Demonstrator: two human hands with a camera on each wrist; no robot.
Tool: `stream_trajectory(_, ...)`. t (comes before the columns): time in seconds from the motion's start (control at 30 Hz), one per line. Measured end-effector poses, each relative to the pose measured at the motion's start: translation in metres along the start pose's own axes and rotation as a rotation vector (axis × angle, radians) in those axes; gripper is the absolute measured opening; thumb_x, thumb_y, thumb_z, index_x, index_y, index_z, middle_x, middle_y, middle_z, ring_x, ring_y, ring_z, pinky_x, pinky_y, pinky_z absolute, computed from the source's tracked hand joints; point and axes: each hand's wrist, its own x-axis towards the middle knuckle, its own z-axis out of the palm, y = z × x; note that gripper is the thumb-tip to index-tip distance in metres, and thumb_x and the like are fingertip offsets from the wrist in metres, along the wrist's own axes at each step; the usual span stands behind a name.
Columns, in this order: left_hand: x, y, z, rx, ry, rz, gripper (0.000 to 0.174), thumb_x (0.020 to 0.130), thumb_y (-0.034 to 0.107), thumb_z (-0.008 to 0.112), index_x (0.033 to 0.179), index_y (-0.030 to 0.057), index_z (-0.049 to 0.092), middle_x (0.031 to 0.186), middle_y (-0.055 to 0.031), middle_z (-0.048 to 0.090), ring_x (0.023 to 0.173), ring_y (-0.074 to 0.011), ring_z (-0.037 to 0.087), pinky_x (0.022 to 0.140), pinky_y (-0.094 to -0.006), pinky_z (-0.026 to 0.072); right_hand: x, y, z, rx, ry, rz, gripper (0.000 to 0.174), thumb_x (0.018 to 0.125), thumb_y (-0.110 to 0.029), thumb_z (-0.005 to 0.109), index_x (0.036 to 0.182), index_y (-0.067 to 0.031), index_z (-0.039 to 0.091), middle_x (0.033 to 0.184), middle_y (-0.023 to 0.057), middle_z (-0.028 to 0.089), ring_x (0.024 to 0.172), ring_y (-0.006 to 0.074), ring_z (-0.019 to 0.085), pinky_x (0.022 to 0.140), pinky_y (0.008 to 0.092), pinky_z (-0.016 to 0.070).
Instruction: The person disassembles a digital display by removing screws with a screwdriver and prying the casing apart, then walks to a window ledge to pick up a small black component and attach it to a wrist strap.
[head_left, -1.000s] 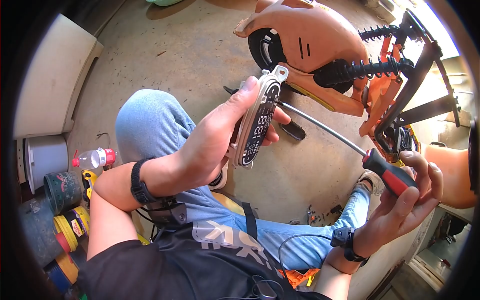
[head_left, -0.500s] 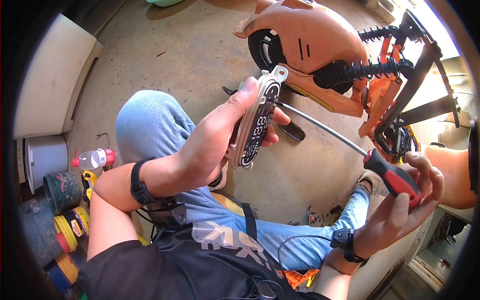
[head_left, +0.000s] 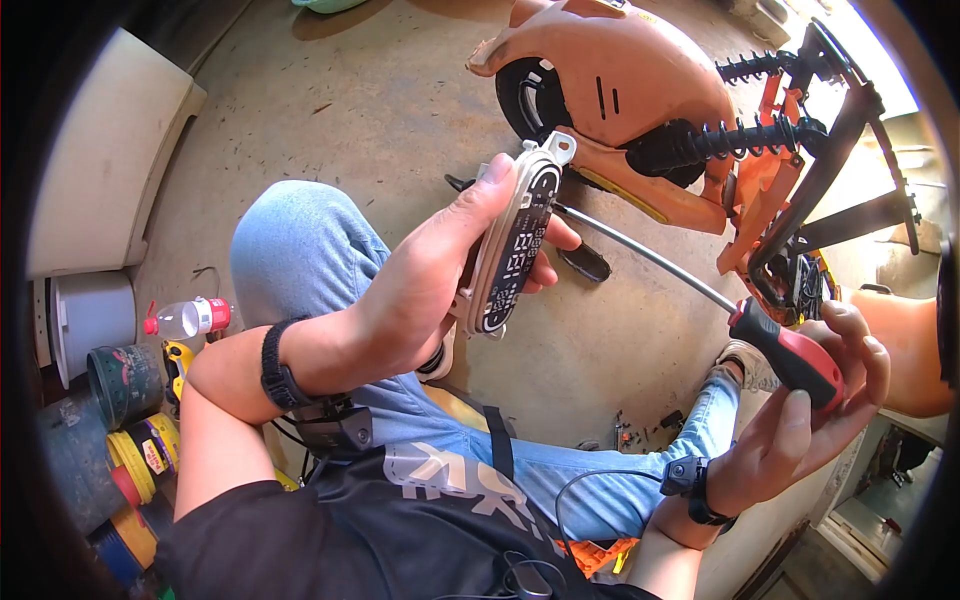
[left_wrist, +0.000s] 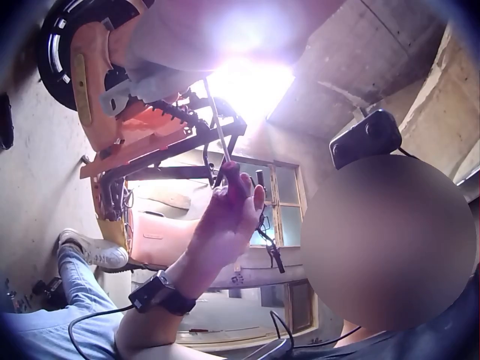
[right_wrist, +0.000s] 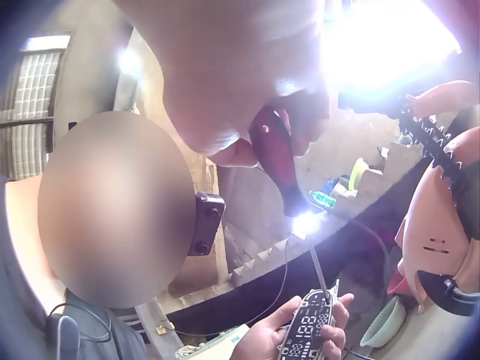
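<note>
My left hand (head_left: 425,265) grips an oval display unit (head_left: 515,250) with a pale rim and white digits, thumb on its upper side, fingers behind. A screwdriver (head_left: 645,254) with a red and black handle has its tip at the unit's right edge, near the upper end. My right hand (head_left: 800,425) holds the handle between thumb and fingers. In the right wrist view the shaft meets the display unit (right_wrist: 306,326) near its top, and the left hand (right_wrist: 262,341) is around it. The left wrist view shows the right hand (left_wrist: 221,221) on the handle.
An orange scooter body (head_left: 640,75) with black springs and frame lies beyond the hands. A dark oval piece (head_left: 585,262) is on the floor. At the left stand a plastic bottle (head_left: 187,317), a dark bucket (head_left: 125,385) and a white cabinet (head_left: 105,150). Small parts lie near the right foot.
The screwdriver handle has turned and shifted slightly right and down in my right hand, whose fingers have changed position on it. The left hand and display unit have barely moved.
</note>
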Motion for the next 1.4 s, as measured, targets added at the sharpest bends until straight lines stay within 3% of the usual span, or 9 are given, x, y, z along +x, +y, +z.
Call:
stream_trajectory(0.17,0.000,0.000,0.000,0.001,0.000,0.000,0.063,0.108,0.051,0.026,0.148,0.0052,0.041,0.116,-0.0127,0.064,0.093,-0.0158,0.065,0.090,-0.0305,0.0520,-0.002,0.011,-0.002,0.075,-0.004,-0.097,0.065,0.091,-0.047,0.066,0.138,-0.0077,0.042,0.120,0.0211,0.058,0.088,0.0174,0.055,0.080,0.0250,0.0478)
stream_trajectory(0.37,0.000,0.000,0.000,-0.004,0.007,-0.009,0.063,0.108,0.051,0.026,0.148,0.0053,0.041,0.116,-0.0127,0.064,0.093,-0.0158,0.065,0.090,-0.0303,0.0521,-0.001,-0.002,-0.004,-0.043,-0.034,0.155,0.072,0.090,-0.053,0.067,0.139,-0.0070,0.040,0.120,0.0211,0.057,0.088,0.0165,0.055,0.077,0.0246,0.0487)
stream_trajectory(0.57,0.000,0.000,0.000,0.004,-0.003,0.001,0.063,0.107,0.051,0.027,0.148,0.0048,0.040,0.115,-0.0126,0.064,0.093,-0.0159,0.065,0.090,-0.0304,0.0522,0.000,0.008,-0.006,-0.062,-0.105,-0.111,0.072,0.095,-0.050,0.060,0.140,0.0014,0.037,0.126,0.0227,0.056,0.094,0.0198,0.059,0.083,0.0299,0.0539)
stream_trajectory(0.67,0.000,0.000,-0.001,0.004,0.005,-0.002,0.063,0.107,0.051,0.027,0.148,0.0047,0.040,0.115,-0.0127,0.065,0.092,-0.0160,0.065,0.090,-0.0303,0.0523,-0.001,0.011,-0.009,0.103,-0.118,-0.082,0.072,0.096,-0.053,0.058,0.140,0.0005,0.038,0.126,0.0226,0.056,0.096,0.0198,0.059,0.084,0.0301,0.0535)
stream_trajectory(0.73,0.001,0.000,-0.001,0.002,0.014,-0.002,0.063,0.107,0.051,0.027,0.148,0.0046,0.041,0.115,-0.0129,0.065,0.092,-0.0162,0.065,0.089,-0.0302,0.0523,-0.003,0.007,-0.020,0.013,-0.166,0.156,0.072,0.097,-0.054,0.057,0.140,0.0004,0.039,0.126,0.0233,0.056,0.095,0.0200,0.059,0.082,0.0295,0.0536)
stream_trajectory(0.8,0.001,0.000,-0.001,0.000,0.015,-0.001,0.063,0.108,0.051,0.027,0.148,0.0047,0.041,0.114,-0.0129,0.065,0.092,-0.0162,0.065,0.089,-0.0303,0.0523,0.000,-0.004,-0.002,-0.092,-0.088,0.212,0.082,0.089,-0.064,0.063,0.140,-0.0038,0.039,0.119,0.0215,0.059,0.087,0.0165,0.058,0.075,0.0249,0.0511)
stream_trajectory(0.97,0.000,0.001,0.000,0.012,-0.003,-0.006,0.062,0.108,0.051,0.027,0.148,0.0051,0.041,0.114,-0.0127,0.065,0.092,-0.0160,0.065,0.090,-0.0306,0.0521,0.001,0.000,0.006,-0.094,0.031,-0.009,0.093,0.081,-0.069,0.069,0.140,-0.0045,0.040,0.123,0.0208,0.057,0.091,0.0173,0.057,0.085,0.0291,0.0505)
stream_trajectory(1.07,0.000,0.001,0.001,0.006,0.011,-0.009,0.062,0.108,0.050,0.026,0.148,0.0052,0.041,0.114,-0.0126,0.065,0.092,-0.0160,0.065,0.090,-0.0307,0.0521,0.000,0.007,-0.002,-0.004,-0.090,-0.052,0.082,0.091,-0.058,0.062,0.142,0.0006,0.036,0.134,0.0245,0.052,0.105,0.0227,0.057,0.099,0.0375,0.0474)
stream_trajectory(1.4,0.001,0.000,0.001,0.007,0.017,-0.007,0.062,0.108,0.050,0.026,0.147,0.0044,0.041,0.115,-0.0129,0.065,0.092,-0.0166,0.065,0.090,-0.0309,0.0518,0.003,0.003,-0.006,-0.040,-0.091,0.117,0.080,0.093,-0.051,0.062,0.144,0.0029,0.032,0.133,0.0256,0.053,0.098,0.0214,0.058,0.089,0.0326,0.0517)
